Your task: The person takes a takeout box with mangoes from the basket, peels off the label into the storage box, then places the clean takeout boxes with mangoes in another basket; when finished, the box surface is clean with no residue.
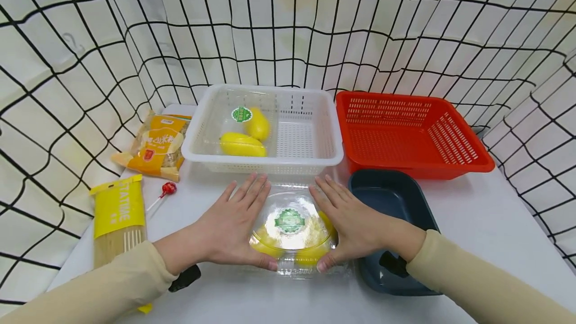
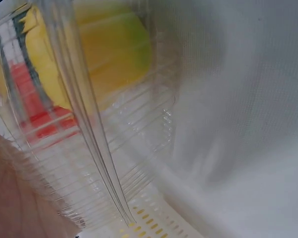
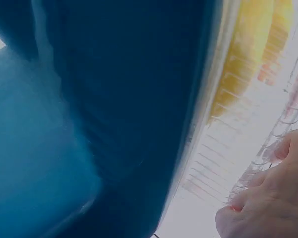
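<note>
A clear plastic clamshell box (image 1: 288, 244) with a green round label and yellow fruit, mango-like, inside stands on the white table, its lid down. My left hand (image 1: 234, 229) lies along its left edge, fingers straight and pointing away, thumb at the front rim. Mirroring it, my right hand (image 1: 353, 224) rests on the right edge with straight fingers and the thumb near the front corner. The box's ribbed wall (image 2: 124, 134) shows close up in the left wrist view. In the right wrist view the yellow fruit (image 3: 243, 54) appears through the plastic.
Behind stands a white basket (image 1: 333, 151) holding another clear box with two yellow fruits. A red basket (image 1: 414, 164) is to its right; a dark blue tray (image 1: 396, 284) sits beside my right hand. At left are an orange food bag (image 1: 162, 136), a lollipop (image 1: 168, 188) and a yellow packet (image 1: 118, 204).
</note>
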`<action>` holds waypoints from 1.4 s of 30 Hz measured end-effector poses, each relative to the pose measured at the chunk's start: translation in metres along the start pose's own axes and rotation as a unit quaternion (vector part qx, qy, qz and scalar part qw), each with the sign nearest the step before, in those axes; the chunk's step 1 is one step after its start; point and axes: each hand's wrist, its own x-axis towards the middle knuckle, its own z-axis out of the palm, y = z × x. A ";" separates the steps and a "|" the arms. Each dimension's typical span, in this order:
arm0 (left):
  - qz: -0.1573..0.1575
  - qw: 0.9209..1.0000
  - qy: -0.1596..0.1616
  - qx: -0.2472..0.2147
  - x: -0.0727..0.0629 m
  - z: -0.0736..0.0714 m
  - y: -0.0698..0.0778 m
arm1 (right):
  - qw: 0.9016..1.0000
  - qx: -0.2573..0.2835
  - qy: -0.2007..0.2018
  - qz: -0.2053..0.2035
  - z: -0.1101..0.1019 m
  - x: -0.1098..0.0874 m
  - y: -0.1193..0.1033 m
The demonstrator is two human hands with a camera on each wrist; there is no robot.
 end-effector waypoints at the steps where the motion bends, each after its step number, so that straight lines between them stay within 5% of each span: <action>1: 0.000 1.000 0.000 -0.002 0.000 0.000 0.000 | 1.000 0.002 -0.003 0.002 -0.001 0.000 0.000; 8: 0.000 1.000 -0.010 -0.011 0.001 0.000 0.001 | 1.000 0.000 0.006 -0.001 -0.009 0.006 -0.004; 13: 0.000 1.000 -0.016 -0.017 -0.001 -0.001 -0.001 | 0.998 -0.005 0.033 -0.058 -0.021 0.020 -0.016; 20: 0.001 1.000 -0.019 -0.021 -0.001 0.000 0.000 | 0.991 -0.029 -0.007 -0.132 -0.029 0.045 -0.033; 29: 0.003 1.000 -0.018 -0.007 0.000 -0.002 0.001 | 0.982 -0.100 -0.018 -0.157 -0.027 0.059 -0.037; 42: 0.000 1.000 -0.021 -0.013 -0.001 -0.002 0.001 | 0.979 -0.106 -0.027 -0.175 -0.030 0.064 -0.040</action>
